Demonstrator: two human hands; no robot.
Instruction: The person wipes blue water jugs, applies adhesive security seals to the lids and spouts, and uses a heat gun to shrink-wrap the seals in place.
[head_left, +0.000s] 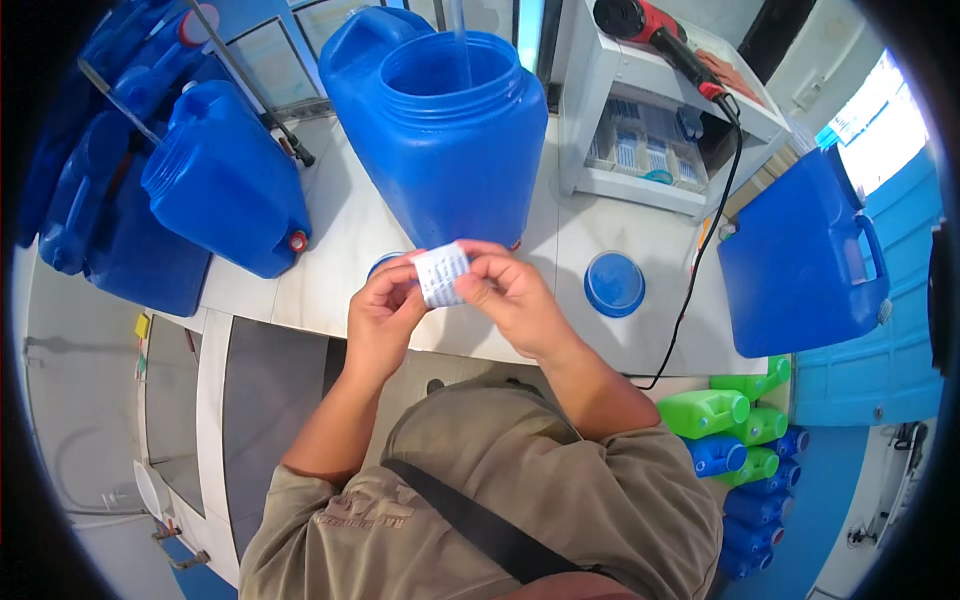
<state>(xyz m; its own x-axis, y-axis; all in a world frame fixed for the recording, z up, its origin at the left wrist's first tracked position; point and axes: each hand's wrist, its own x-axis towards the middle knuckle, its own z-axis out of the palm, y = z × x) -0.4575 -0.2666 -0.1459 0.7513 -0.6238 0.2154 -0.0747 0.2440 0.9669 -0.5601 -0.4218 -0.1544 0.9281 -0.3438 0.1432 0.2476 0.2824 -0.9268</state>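
Both of my hands hold a small white printed label or strip (441, 275) over the counter's front edge. My left hand (386, 315) pinches its left side, and my right hand (510, 300) has thumb and fingers on its right side. Right behind them stands a large blue plastic jerrycan (472, 165), uncapped, with a clear tube or stream running down into its wide mouth. A blue round lid (615, 283) lies on the counter to the right. Another blue round object (386, 262) is partly hidden behind my left hand.
An open blue jerrycan (225, 180) with a metal pipe at its mouth stands left, beside several others. A red and black heat gun (660, 37) lies on a white cabinet (637, 191); its black cord crosses the counter (525, 330). Another blue jerrycan (802, 262) stands right, above stacked green containers (705, 412).
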